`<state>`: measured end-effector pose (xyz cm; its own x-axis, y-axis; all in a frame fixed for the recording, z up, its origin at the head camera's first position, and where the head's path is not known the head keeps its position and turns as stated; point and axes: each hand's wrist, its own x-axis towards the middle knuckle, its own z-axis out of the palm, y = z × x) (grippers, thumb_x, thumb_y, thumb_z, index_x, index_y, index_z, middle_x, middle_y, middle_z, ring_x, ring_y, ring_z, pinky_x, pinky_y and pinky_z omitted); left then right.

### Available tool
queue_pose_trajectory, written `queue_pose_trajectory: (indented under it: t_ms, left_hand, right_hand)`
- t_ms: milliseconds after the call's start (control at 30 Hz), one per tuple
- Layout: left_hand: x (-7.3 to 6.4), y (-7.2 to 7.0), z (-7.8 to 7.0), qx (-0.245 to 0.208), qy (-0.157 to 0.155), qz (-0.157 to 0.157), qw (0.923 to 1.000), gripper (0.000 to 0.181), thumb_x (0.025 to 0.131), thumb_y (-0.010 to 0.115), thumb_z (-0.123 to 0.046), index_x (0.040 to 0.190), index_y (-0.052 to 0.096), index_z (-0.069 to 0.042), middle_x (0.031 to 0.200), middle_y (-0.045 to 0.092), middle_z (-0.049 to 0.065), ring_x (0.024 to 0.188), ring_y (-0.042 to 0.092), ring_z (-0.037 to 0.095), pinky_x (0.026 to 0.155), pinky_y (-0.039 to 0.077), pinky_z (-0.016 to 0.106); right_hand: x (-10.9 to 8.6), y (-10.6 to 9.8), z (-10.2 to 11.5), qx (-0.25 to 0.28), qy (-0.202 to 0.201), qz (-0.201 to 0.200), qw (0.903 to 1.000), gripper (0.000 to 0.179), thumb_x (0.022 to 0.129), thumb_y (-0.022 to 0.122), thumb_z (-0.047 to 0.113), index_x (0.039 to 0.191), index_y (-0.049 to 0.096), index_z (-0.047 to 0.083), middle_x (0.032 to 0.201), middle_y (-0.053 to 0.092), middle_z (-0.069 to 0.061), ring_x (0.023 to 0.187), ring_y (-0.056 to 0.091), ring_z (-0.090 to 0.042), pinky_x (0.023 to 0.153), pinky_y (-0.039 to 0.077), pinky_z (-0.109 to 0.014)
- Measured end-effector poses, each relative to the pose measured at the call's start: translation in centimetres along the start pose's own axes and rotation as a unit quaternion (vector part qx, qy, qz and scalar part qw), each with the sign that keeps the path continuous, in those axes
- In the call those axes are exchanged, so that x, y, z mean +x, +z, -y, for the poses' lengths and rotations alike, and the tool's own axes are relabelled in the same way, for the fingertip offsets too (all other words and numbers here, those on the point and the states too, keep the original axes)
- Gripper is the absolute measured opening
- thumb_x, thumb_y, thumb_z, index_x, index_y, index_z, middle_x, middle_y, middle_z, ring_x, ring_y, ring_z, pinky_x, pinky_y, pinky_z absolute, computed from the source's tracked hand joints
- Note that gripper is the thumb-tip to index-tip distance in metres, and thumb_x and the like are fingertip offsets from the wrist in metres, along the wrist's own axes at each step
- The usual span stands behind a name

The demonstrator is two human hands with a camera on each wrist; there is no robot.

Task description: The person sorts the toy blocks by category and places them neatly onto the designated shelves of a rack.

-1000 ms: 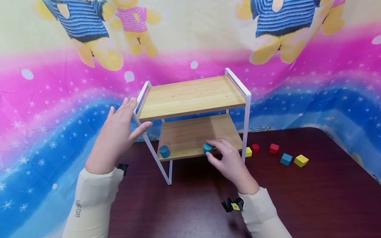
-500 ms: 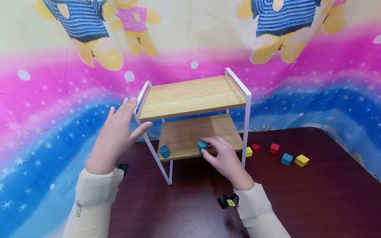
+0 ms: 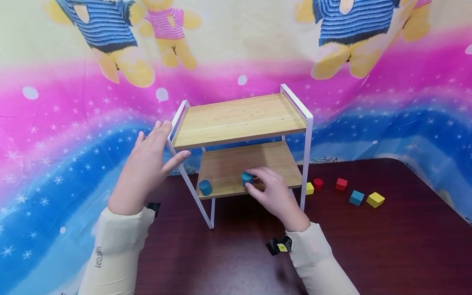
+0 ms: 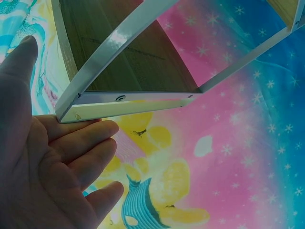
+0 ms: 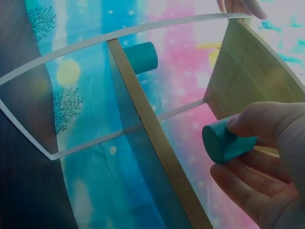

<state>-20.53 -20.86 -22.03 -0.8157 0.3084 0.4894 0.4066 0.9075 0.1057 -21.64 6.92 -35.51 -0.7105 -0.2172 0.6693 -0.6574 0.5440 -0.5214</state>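
A two-tier shelf rack (image 3: 239, 121) with wooden boards and a white metal frame stands on the table. My right hand (image 3: 274, 194) pinches a blue cylinder block (image 3: 246, 178) between thumb and fingers at the lower board's front. In the right wrist view the held cylinder (image 5: 224, 142) hangs a little above the lower board's edge (image 5: 152, 129), apart from it. Another blue cylinder block (image 3: 205, 187) stands at the lower board's front left corner. Fingers extended, my left hand (image 3: 141, 172) touches the frame's upper left corner; the left wrist view shows its fingertips against the white bar (image 4: 128, 107).
Right of the rack, a yellow block (image 3: 309, 189), a red cylinder block (image 3: 318, 184), a red cube (image 3: 341, 184), a blue cube (image 3: 356, 198) and a yellow cube (image 3: 375, 200) lie on the dark table (image 3: 368, 246). A printed curtain (image 3: 239, 49) hangs behind.
My right hand has moved left along the lower board with the blue cylinder block, nearer to the other blue cylinder. The left hand has stayed at the frame.
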Motion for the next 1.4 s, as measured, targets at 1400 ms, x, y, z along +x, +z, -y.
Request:
queue_pose_trajectory:
  t_ms: [1400]
  left_hand:
    - [0.1, 0.2, 0.1, 0.003, -0.006, -0.001, 1.0000, 0.088, 0.085, 0.051, -0.062, 0.149, 0.024, -0.008, 0.152, 0.025, 0.016, 0.142, 0.014, 0.029, 0.114, 0.001, 0.050]
  right_hand:
    - [1.2, 3.9, 0.1, -0.005, -0.010, 0.033, 0.9994, 0.025, 0.083, 0.071, 0.011, 0.107, 0.068, 0.009, 0.103, 0.064, -0.001, 0.090, 0.060, -0.011, 0.079, 0.053, -0.024]
